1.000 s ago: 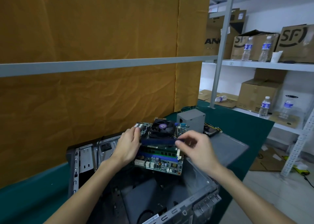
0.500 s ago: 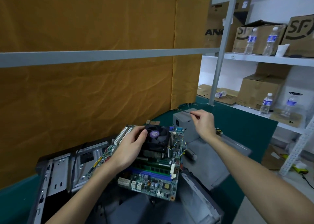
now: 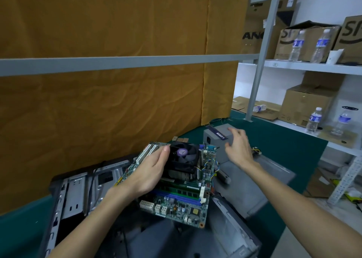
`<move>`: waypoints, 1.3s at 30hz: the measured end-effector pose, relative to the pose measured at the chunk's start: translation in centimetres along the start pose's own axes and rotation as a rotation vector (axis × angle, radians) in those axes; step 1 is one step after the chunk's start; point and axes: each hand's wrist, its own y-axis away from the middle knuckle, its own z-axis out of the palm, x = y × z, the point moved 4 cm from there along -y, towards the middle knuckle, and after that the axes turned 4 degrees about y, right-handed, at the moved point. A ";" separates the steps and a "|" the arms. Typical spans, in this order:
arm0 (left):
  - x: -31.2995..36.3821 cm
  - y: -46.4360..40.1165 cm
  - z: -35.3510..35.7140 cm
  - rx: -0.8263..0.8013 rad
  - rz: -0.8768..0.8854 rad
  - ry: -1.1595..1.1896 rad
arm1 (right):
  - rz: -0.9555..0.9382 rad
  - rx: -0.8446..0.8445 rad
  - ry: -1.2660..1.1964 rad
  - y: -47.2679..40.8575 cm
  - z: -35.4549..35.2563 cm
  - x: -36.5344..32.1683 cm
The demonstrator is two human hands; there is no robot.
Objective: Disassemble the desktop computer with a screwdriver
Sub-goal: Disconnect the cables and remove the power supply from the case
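The left hand (image 3: 148,171) is gripping the motherboard (image 3: 176,195) by its black CPU cooler fan (image 3: 183,156), thumb on the fan's left edge and fingers curled under the board, holding it tilted above the open computer case (image 3: 82,195). The board is sitting near the middle of the view, with the case lying below it from about seven o'clock round to five o'clock. The right hand (image 3: 238,148) is reaching toward one o'clock of the board, its fingers spread and relaxed, touching the grey power supply unit (image 3: 217,138) on the green table mat (image 3: 274,138); it is grasping nothing that I can see. A grey side panel (image 3: 254,181) is lying at three o'clock of the board, just beside the case.

The main risk, as I judge it, is that the board is hanging from one hand by the cooler alone; that weight could twist the board or let it slip and strike the metal case edge below. Loose wires near the board's right edge could also snag as it is carried across. No screwdriver is plainly showing here.
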 end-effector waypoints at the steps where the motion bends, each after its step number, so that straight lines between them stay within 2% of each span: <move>1: -0.1 0.3 -0.4 0.000 0.003 -0.035 | 0.047 0.025 -0.109 1.5 -0.8 -0.7; 3: -0.8 0.6 -1.4 -0.003 -0.036 -0.103 | 0.092 0.020 -0.279 5.2 -2.0 -2.2; 7: -1.7 1.9 -2.6 -0.046 -0.114 -0.154 | 0.069 -0.196 -0.414 14.2 -3.8 -5.1; 10: -2.3 3.9 -3.1 -0.094 -0.130 -0.124 | 0.053 -0.408 -0.347 19.1 -4.1 -7.3; 12: -2.6 5.0 -3.1 -0.099 -0.138 -0.119 | 0.042 -0.467 -0.249 19.8 -3.6 -8.0; 19: -2.3 5.7 -2.8 -0.039 -0.075 -0.169 | 0.098 -0.526 -0.240 19.2 -3.2 -8.1; 28: -1.6 5.6 -2.6 0.011 -0.040 -0.241 | 0.120 -0.438 -0.111 19.6 -2.4 -8.4; 34: -0.7 5.6 -2.2 0.029 -0.008 -0.333 | 0.135 -0.460 -0.097 19.7 -2.4 -8.2; 39: -0.5 5.6 -2.3 0.022 -0.010 -0.303 | 0.175 -0.462 -0.129 19.4 -1.9 -7.8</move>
